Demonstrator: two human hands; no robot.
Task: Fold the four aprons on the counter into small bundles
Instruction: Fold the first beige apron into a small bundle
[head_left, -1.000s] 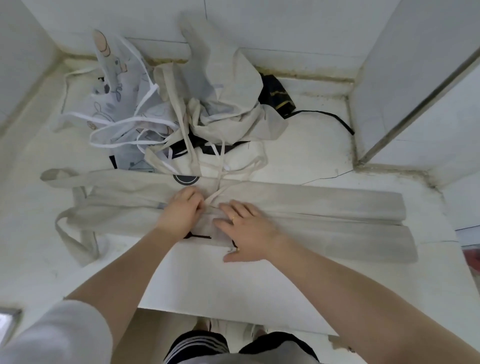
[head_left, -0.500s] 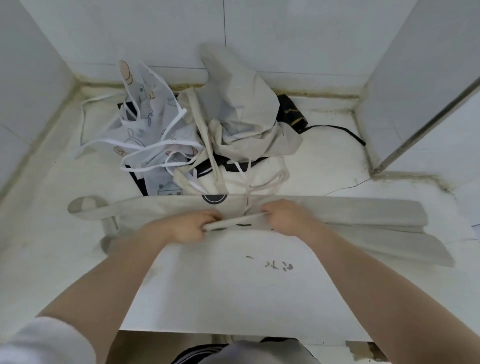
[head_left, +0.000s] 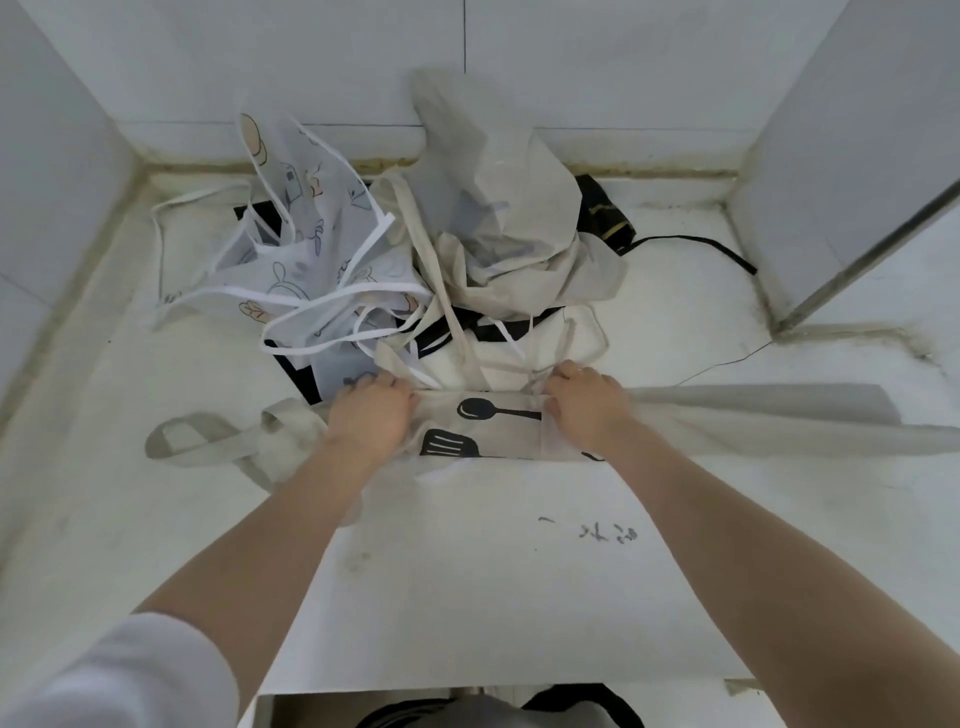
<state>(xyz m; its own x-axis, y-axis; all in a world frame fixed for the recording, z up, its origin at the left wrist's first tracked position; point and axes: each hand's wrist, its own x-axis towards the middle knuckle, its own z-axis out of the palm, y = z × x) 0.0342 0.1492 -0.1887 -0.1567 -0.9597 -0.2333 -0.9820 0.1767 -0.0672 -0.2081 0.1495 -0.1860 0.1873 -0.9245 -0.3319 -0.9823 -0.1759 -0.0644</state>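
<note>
Apron 1 (head_left: 483, 426) now flipped up since half a sec ago, spoon print showing. Left hand (head_left: 371, 415) and right hand (head_left: 584, 405) apart, each gripping fold's top edge mid-counter (head_left: 467, 571). Other 3 still heaped (head_left: 415, 260) behind, so early days.

Even, diffuse, cool-white illumination is seen throughout; no single source can be identified. Only faint, soft shadows are cast under the forearms and beneath the beige apron (head_left: 483, 426) gripped between the two hands. No glare is recorded on the counter (head_left: 519, 597). Strong wide-angle distortion is shown toward the edges, where wall lines bow. The white sleeve (head_left: 119, 675), nearest the lens, is rendered blurred.
</note>
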